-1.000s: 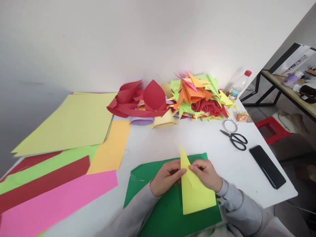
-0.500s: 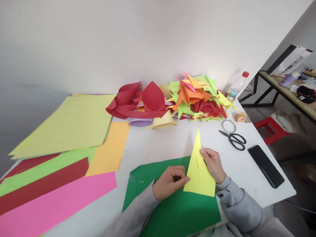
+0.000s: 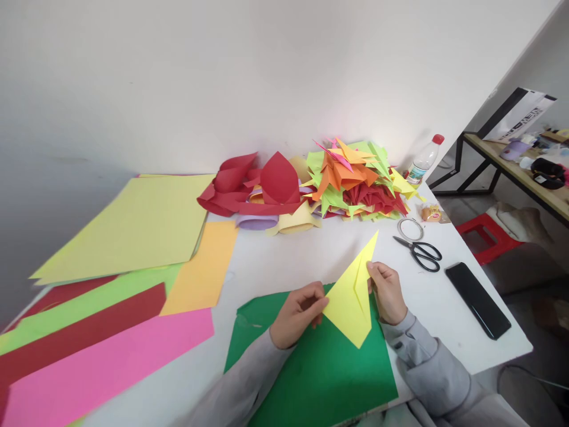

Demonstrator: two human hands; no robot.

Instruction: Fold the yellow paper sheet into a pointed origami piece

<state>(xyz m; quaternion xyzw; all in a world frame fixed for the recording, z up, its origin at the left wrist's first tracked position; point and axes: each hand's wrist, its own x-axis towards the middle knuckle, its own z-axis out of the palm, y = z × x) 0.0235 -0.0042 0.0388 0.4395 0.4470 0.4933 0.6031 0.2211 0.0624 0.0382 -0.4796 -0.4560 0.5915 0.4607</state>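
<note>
Between my two hands is a folded piece of yellow paper (image 3: 351,299), narrowing to a sharp tip that points up and to the right. A crease and a raised flap run down its middle. My left hand (image 3: 300,311) pinches its left corner between thumb and fingertips. On the other side, my right hand (image 3: 388,292) grips the right edge, thumb in front and fingers partly hidden behind. Both hands hold the paper above a green sheet (image 3: 320,379) lying on the white table (image 3: 267,261).
Large yellow sheets (image 3: 133,228) and coloured strips, one pink (image 3: 115,356), lie at left. Folded paper shapes (image 3: 347,178) are heaped against the wall. Scissors (image 3: 420,252), a tape roll (image 3: 411,229), a phone (image 3: 478,299) and a bottle (image 3: 424,160) are at right.
The yellow paper has turned clockwise, its tip swinging right and its left corner rising. My left hand has moved slightly up and left with it; my right hand still grips the right edge.
</note>
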